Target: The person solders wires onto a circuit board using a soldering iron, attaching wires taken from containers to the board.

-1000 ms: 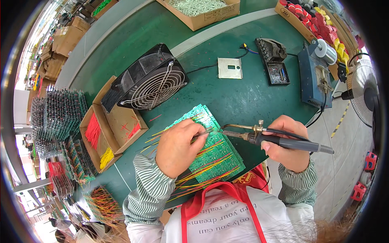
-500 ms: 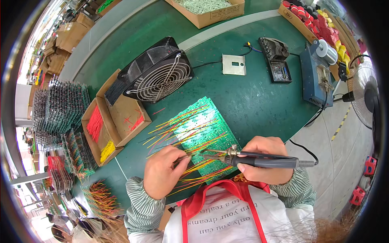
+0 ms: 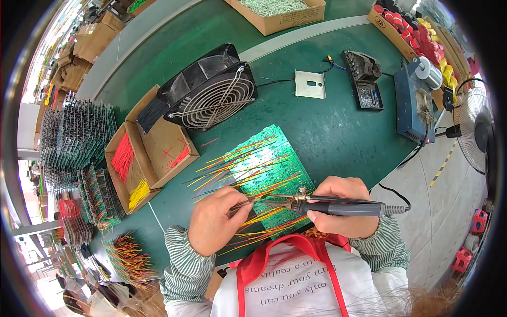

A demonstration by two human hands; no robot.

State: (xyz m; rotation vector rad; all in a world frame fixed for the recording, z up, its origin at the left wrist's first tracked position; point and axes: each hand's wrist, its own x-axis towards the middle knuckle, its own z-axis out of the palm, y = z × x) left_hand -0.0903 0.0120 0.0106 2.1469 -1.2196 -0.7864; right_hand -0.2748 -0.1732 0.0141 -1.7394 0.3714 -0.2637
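Observation:
A green circuit board [image 3: 256,165] lies on the bench, with rows of red, yellow and black wires [image 3: 214,171] sticking out past its left edge. My right hand [image 3: 343,208] is closed round the dark handle of a soldering iron [image 3: 346,207] with a metal clamp and thin feed tube at its front. The iron points left, its tip close over the board's lower middle. Across from it, my left hand [image 3: 219,219] pinches a thin dark piece [image 3: 238,205], wire or tweezers; I cannot tell which. That piece reaches to the wire ends near the iron's tip.
Beyond the board stands a black fan [image 3: 211,95]. A cardboard box [image 3: 169,177] of cut wires sits left of it, near stacked boards [image 3: 79,142]. Toward the right are a metal plate [image 3: 310,84], a black tray [image 3: 368,98] and a blue solder-feed unit [image 3: 412,100] with its spool.
Both hands keep their grips, and the iron's tip has shifted very slightly left and up. The whole view has shifted a little.

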